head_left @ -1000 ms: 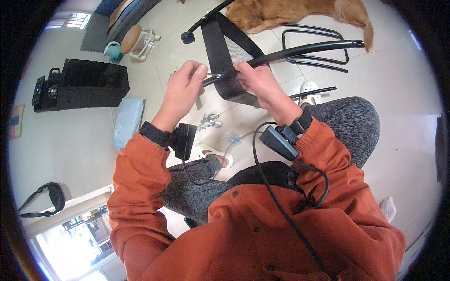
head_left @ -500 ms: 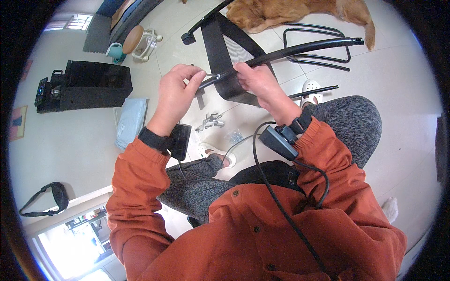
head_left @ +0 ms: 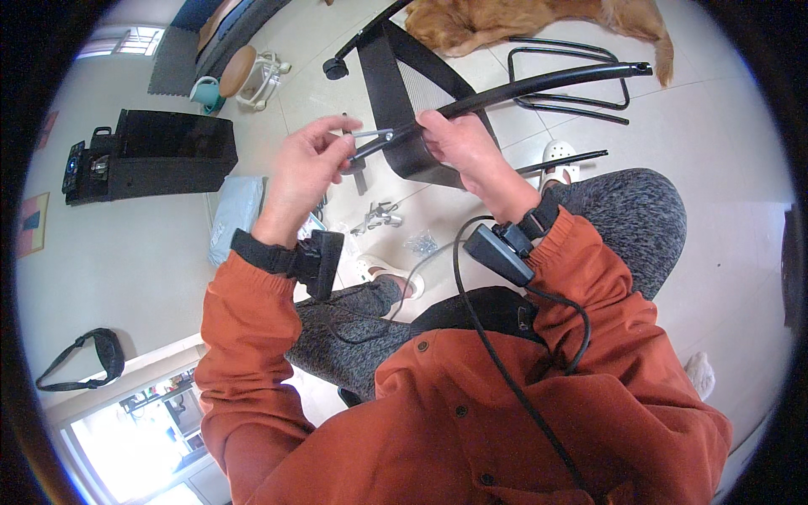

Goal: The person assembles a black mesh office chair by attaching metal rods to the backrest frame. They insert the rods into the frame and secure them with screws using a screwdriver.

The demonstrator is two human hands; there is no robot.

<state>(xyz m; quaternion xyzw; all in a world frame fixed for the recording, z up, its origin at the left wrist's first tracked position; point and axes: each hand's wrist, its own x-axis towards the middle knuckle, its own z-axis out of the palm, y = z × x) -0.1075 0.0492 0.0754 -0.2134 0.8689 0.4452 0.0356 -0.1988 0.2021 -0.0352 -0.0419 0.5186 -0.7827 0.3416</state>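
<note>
My right hand [head_left: 461, 143] is wrapped round a long, curved black metal tube [head_left: 547, 85], steadying it in front of me. A bolt [head_left: 389, 135] sits in the tube just left of that hand. From the bolt a thin metal hex key [head_left: 369, 133] sticks out to the left, its free end at the thumb and fingers of my left hand [head_left: 303, 160]. The left index finger stretches out above the key. Behind and below the tube is a black mesh chair part [head_left: 421, 93].
Loose metal parts [head_left: 379, 218] and a clear bag of small hardware [head_left: 421, 244] lie on the tiled floor. Farther off are a black tube frame [head_left: 572, 80], a castor [head_left: 334, 68] and a lying dog [head_left: 539, 21]. A black computer case [head_left: 172, 151] stands at left.
My left hand has drawn back to the left along the hex key, its fingers loosening, so more of the key shows. My right hand still grips the tube.
</note>
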